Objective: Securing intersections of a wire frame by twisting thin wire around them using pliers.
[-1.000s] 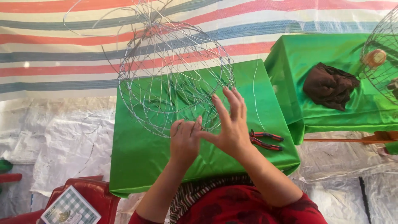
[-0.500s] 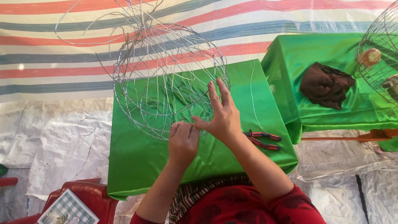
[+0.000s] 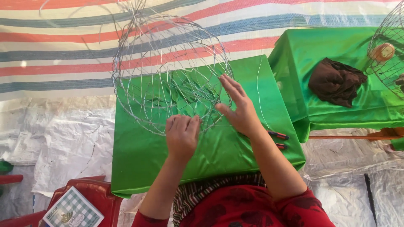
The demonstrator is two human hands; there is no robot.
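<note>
Round cage-like frame of thin silver wire [image 3: 170, 73] sits on the bench draped in shiny green cloth [image 3: 147, 155], toward its far side, upper hoops rising against the red, blue and white striped sheet [image 3: 63, 46] behind. Left hand [image 3: 182, 136] at the near lower rim of the wire frame, fingers [image 3: 181, 124] curled and pressed together on the wire there; exactly what they pinch can't be told, strands too thin. Right hand [image 3: 240, 109] just beside it on the right, open, fingers [image 3: 230, 87] spread and straight, lying against the frame's right side. A loose thin wire strand [image 3: 259, 90] runs down the green cloth right of that hand. Red-handled pliers [image 3: 278, 140] lie on the bench near the right forearm, partly hidden by it. Second green-draped bench [image 3: 336, 113] to the right, well apart, carries a crumpled dark brown cloth [image 3: 334, 82] and another wire cage [image 3: 387, 54] at the edge of view. Bottom left: red plastic chair [image 3: 97, 195] with a green-and-white checked packet [image 3: 73, 210] on it. White plastic sheeting [image 3: 54, 143] covers the floor.
</note>
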